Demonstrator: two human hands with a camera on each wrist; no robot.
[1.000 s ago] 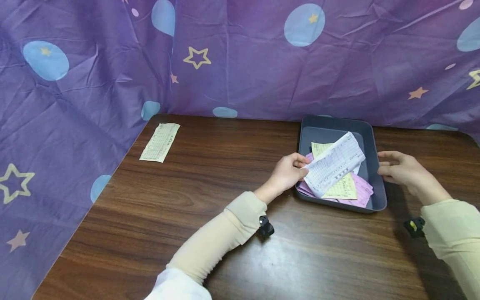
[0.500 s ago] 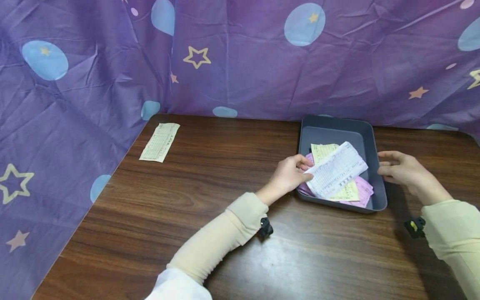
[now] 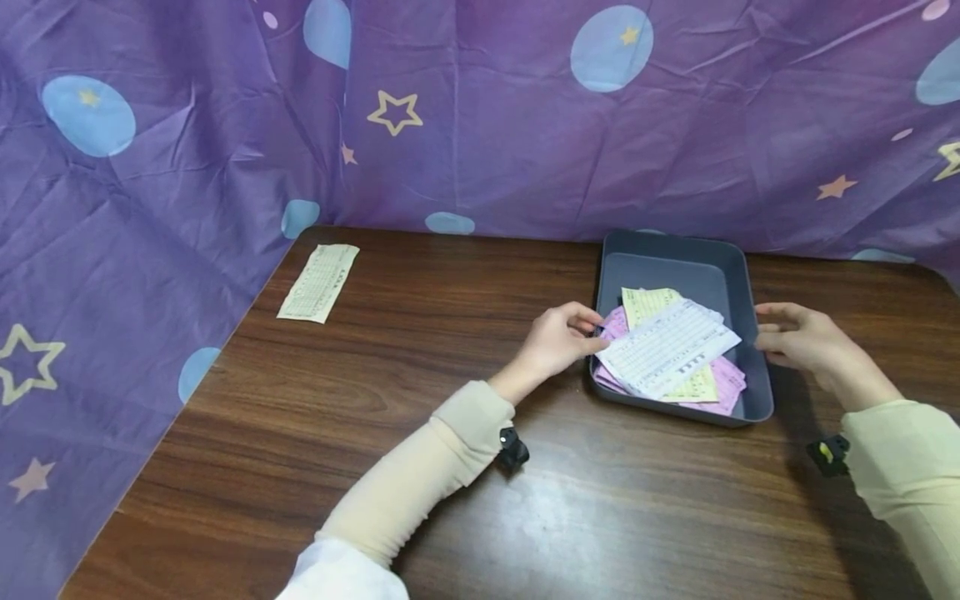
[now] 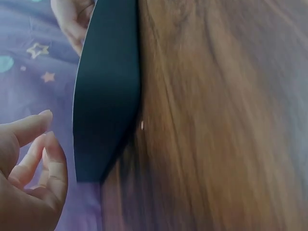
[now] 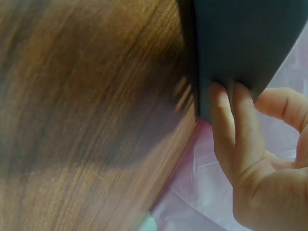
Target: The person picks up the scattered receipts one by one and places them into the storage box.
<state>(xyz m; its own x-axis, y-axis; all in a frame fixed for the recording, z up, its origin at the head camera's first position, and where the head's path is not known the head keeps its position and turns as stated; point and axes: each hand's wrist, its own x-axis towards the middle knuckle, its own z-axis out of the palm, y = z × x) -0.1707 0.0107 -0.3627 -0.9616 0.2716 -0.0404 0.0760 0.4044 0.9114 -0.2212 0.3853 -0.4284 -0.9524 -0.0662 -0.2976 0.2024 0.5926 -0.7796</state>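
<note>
My left hand (image 3: 558,337) is at the left rim of the dark grey tray (image 3: 752,292), thumb and fingers loosely bent. In the left wrist view the left hand (image 4: 36,178) has a small gap between thumb and fingertips, with nothing in it. A white printed slip (image 3: 667,350) lies on top of the papers in the tray, over a yellow slip (image 3: 648,304) and several pink slips (image 3: 727,383). My right hand (image 3: 813,342) is at the tray's right side. In the right wrist view its fingers (image 5: 245,120) rest nearly straight against the outer wall.
A single pale yellow slip (image 3: 318,283) lies at the far left of the brown wooden table (image 3: 420,350). Behind the table hangs a purple curtain (image 3: 510,125) with stars and blue spots. The tray stands near the table's back edge.
My left hand has let go of the white slip and drawn back to the left. The slip has come down flatter onto the pile. The right hand has stayed put.
</note>
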